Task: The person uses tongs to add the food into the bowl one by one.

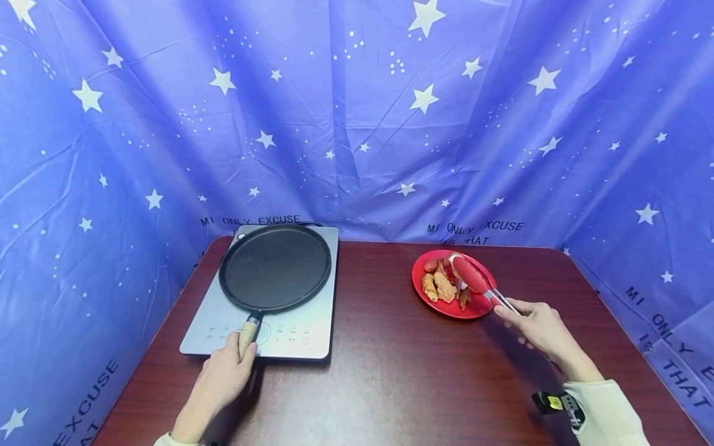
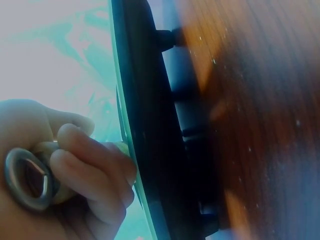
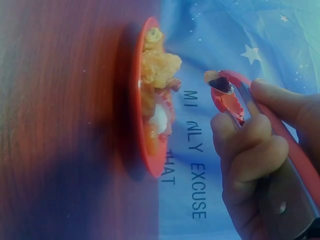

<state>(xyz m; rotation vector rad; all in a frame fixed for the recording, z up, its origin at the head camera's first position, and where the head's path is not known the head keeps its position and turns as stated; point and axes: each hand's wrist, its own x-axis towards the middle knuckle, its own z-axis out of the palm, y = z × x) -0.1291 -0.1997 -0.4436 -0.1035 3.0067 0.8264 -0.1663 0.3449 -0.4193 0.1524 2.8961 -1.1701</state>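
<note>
My left hand (image 1: 224, 375) grips the pale wooden handle (image 1: 247, 337) of a flat black pan (image 1: 275, 267). The pan lies over a silver induction cooktop (image 1: 318, 303). In the left wrist view, fingers curl round the handle near its metal hanging ring (image 2: 26, 182). My right hand (image 1: 540, 327) holds red-tipped metal tongs (image 1: 473, 275) over a red plate (image 1: 474, 310). Between the tong tips is a small dark-and-orange food piece (image 3: 220, 82), raised off the plate in the right wrist view. Fried chicken pieces (image 1: 444, 288) and a sausage (image 1: 431, 266) lie on the plate.
Both items stand on a dark red wooden table (image 1: 390, 371), cooktop at the left and plate at the right. A blue curtain (image 1: 379, 124) with white stars hangs behind and at both sides. A wrist camera (image 1: 558, 402) is strapped near the right sleeve.
</note>
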